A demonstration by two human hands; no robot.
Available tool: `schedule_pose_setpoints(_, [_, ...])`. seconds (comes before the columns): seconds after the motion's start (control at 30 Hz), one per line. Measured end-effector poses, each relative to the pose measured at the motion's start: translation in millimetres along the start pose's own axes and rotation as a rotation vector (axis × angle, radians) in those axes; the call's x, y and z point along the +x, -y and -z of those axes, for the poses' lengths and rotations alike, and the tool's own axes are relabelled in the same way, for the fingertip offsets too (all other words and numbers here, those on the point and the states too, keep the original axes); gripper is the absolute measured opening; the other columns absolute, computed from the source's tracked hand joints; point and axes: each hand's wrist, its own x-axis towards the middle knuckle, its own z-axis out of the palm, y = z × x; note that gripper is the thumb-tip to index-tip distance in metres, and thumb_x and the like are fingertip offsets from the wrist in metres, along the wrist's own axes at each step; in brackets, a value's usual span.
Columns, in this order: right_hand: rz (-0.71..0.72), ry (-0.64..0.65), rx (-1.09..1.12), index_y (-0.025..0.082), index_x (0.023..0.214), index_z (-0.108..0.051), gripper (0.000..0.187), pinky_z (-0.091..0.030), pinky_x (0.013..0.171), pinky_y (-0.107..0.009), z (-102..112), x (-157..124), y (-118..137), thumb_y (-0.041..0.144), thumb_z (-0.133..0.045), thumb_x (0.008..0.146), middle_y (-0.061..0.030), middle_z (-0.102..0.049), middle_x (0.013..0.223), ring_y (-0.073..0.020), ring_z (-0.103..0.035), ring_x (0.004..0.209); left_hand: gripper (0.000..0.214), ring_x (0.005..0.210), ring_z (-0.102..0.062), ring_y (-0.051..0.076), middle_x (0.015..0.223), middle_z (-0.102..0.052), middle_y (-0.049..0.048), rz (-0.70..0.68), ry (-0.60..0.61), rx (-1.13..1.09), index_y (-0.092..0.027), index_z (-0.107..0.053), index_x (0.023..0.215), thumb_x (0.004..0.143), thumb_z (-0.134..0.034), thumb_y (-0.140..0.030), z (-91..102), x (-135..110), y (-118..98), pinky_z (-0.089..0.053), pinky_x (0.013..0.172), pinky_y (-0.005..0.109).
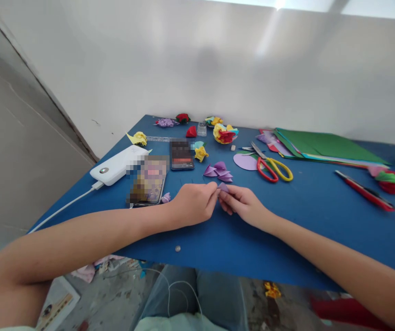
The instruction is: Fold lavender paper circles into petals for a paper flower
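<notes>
Between my two hands is a small folded piece of purple paper [222,187], held just above the blue table. My left hand [194,202] pinches its left side, the fingers curled. On the other side my right hand [240,202] grips it between thumb and fingertips. Just beyond the hands lie several purple folded petals [219,171] in a loose cluster. A purple paper circle [246,161] and scissors [273,169] with red and yellow handles rest to the right of them. Left of my left hand sits a small crumpled purple paper piece [166,197].
Two phones [182,154] and a white power bank [120,165] with a cable lie on the left. Finished paper flowers [225,134] stand at the back near the wall. Stacked coloured sheets [328,146] and a red cutter [366,191] are to the right.
</notes>
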Motion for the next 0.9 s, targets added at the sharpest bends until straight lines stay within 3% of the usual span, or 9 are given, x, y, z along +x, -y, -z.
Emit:
schedule_pose_setpoints(0.17, [-0.009,-0.032,0.027,0.018,0.075,-0.049,0.029,-0.037,0.048,-0.022,-1,-1,2,0.041,-0.039,0.089,0.0025,-0.048,0.059,-0.0088,-0.045,0.049,0.016,0.065,-0.056,0.015,0.072,-0.058,0.002,-0.021,-0.018,-0.016,-0.017,-0.045,0.081,0.089,-0.031,-0.019,2.6,0,0,-0.038,0.057,0.024])
schedule_pose_setpoints(0.3, [0.041,-0.083,-0.132,0.017,0.077,-0.052,0.03,-0.036,0.05,-0.023,-4,-4,9,0.041,-0.039,0.089,0.0012,-0.05,0.061,-0.0095,-0.045,0.052,0.014,0.066,-0.057,0.015,0.072,-0.059,0.0021,-0.068,-0.015,-0.013,-0.017,-0.047,0.079,0.083,-0.034,-0.012,3.1,0,4,-0.037,0.056,0.023])
schedule_pose_setpoints(0.4, [0.071,-0.162,-0.254,0.018,0.073,-0.052,0.028,-0.033,0.051,-0.022,-6,-6,11,0.039,-0.041,0.089,0.0019,-0.05,0.06,-0.0097,-0.043,0.053,0.016,0.063,-0.056,0.015,0.069,-0.059,0.0027,-0.171,0.01,-0.009,-0.016,-0.051,0.077,0.084,-0.037,-0.017,3.1,-1,4,-0.036,0.056,0.024])
schedule_pose_setpoints(0.47, [0.09,-0.181,-0.272,0.018,0.07,-0.051,0.029,-0.033,0.053,-0.022,-6,-6,11,0.037,-0.04,0.089,0.002,-0.05,0.06,-0.0097,-0.044,0.054,0.019,0.063,-0.056,0.015,0.07,-0.06,0.0028,-0.165,0.04,-0.051,-0.015,-0.052,0.078,0.087,-0.036,-0.019,2.7,-1,3,-0.037,0.057,0.023])
schedule_pose_setpoints(0.6, [0.107,-0.187,-0.287,0.018,0.064,-0.049,0.031,-0.033,0.054,-0.021,-4,-5,9,0.034,-0.04,0.089,0.0025,-0.049,0.059,-0.0095,-0.043,0.056,0.022,0.064,-0.056,0.013,0.071,-0.06,0.002,-0.133,0.079,-0.122,-0.015,-0.052,0.078,0.09,-0.034,-0.02,1.3,0,1,-0.038,0.059,0.022])
schedule_pose_setpoints(0.9, [0.074,-0.129,-0.215,0.019,0.062,-0.049,0.035,-0.033,0.051,-0.022,-2,-3,9,0.039,-0.039,0.089,0.0025,-0.046,0.055,-0.0099,-0.042,0.052,0.023,0.062,-0.058,0.016,0.07,-0.061,0.0039,-0.19,0.06,0.049,-0.014,-0.052,0.078,0.089,-0.033,-0.023,1.7,-1,4,-0.038,0.055,0.025])
